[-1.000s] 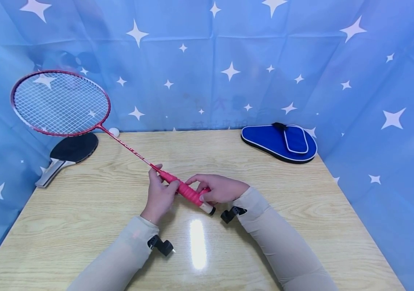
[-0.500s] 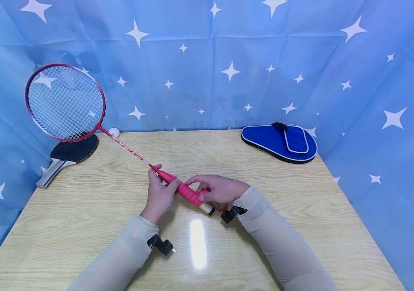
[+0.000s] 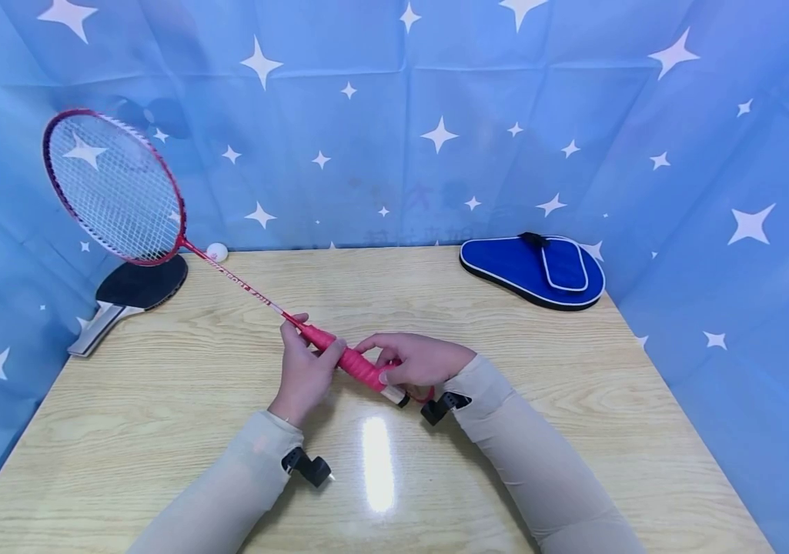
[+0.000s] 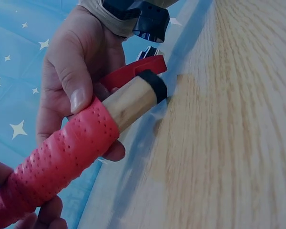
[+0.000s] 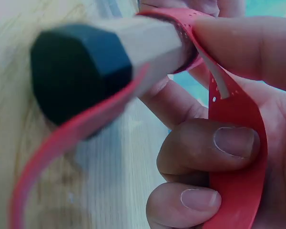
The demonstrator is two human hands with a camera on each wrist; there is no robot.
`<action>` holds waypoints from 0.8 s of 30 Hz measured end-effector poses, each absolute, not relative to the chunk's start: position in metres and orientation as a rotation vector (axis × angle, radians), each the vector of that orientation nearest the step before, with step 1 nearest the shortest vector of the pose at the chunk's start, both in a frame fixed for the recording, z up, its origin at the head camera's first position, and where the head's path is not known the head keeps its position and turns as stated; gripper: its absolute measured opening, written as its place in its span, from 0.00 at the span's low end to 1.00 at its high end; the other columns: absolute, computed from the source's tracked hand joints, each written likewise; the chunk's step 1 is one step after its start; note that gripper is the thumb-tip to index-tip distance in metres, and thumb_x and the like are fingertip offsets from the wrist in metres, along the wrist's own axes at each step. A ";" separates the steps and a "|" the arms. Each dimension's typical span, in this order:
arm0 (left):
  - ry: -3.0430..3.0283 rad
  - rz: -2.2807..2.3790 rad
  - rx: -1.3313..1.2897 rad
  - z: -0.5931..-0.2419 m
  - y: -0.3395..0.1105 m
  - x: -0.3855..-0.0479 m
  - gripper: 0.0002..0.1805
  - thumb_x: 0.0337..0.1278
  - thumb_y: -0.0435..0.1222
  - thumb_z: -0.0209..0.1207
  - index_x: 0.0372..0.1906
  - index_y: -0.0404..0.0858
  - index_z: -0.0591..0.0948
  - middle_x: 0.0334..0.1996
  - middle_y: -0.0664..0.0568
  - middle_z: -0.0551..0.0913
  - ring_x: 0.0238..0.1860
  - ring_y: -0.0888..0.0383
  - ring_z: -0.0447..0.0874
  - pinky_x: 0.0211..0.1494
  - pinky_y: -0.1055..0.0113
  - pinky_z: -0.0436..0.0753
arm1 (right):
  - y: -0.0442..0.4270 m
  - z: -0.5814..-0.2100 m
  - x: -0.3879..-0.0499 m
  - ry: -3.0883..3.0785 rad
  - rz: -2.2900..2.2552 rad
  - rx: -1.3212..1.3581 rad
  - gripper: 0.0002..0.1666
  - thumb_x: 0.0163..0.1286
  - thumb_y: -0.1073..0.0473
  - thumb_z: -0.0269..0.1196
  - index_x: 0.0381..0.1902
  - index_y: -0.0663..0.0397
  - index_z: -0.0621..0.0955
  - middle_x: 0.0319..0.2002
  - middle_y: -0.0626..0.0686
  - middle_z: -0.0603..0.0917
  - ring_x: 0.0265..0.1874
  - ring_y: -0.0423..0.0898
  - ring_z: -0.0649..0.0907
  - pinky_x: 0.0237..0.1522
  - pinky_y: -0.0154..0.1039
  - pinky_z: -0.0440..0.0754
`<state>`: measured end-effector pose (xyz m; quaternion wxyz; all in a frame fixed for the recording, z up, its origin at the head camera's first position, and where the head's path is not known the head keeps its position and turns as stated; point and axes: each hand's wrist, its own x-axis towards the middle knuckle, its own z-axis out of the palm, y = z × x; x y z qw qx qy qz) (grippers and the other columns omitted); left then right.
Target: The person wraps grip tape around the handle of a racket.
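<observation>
A red badminton racket [image 3: 120, 192] slants up to the left across the head view, its head raised off the table. My left hand [image 3: 302, 378] holds it at the upper end of the pink-red wrapped handle [image 3: 361, 367]. At the butt, bare wood [image 4: 129, 99] and a black end cap [image 4: 155, 86] show. My right hand [image 3: 429, 360] has its thumb against the wrap's lower edge and curled fingers around a loose strip of red perforated grip tape [image 5: 238, 124]. Part of that strip loops past the end cap in the right wrist view.
A black table tennis bat [image 3: 141, 283] lies at the table's back left, with a white ball [image 3: 217, 251] beside it. A blue bat case [image 3: 533, 273] lies at the back right. Star-printed blue cloth [image 3: 380, 115] hangs behind the wooden table [image 3: 505, 446].
The racket has rolled about its shaft, so its head looks narrower and reaches higher. A tape loop has come into view below my right hand. Both hands stay nearly in place.
</observation>
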<state>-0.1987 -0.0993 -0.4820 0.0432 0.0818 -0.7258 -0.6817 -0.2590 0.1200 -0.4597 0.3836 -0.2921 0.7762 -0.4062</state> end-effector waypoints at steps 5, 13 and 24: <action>-2.173 -2.098 0.284 -0.482 -0.098 -0.199 0.39 0.65 0.25 0.61 0.73 0.34 0.52 0.47 0.39 0.77 0.39 0.52 0.83 0.39 0.73 0.85 | 0.123 -0.461 -0.262 1.956 -1.052 -0.706 0.33 0.76 0.65 0.59 0.74 0.33 0.73 0.49 0.50 0.87 0.33 0.47 0.83 0.28 0.41 0.82; -2.171 -2.086 0.283 -0.483 -0.099 -0.201 0.39 0.62 0.24 0.59 0.73 0.33 0.52 0.48 0.36 0.78 0.40 0.53 0.83 0.40 0.73 0.84 | 0.123 -0.464 -0.266 1.997 -1.020 -0.826 0.34 0.74 0.67 0.58 0.76 0.41 0.72 0.47 0.48 0.89 0.46 0.47 0.86 0.46 0.43 0.85; -2.221 -2.063 0.265 -0.482 -0.100 -0.198 0.39 0.64 0.26 0.61 0.73 0.34 0.53 0.49 0.33 0.78 0.36 0.53 0.81 0.38 0.72 0.83 | 0.122 -0.465 -0.263 1.981 -1.027 -0.842 0.34 0.75 0.67 0.60 0.75 0.41 0.72 0.48 0.49 0.88 0.43 0.48 0.86 0.36 0.43 0.84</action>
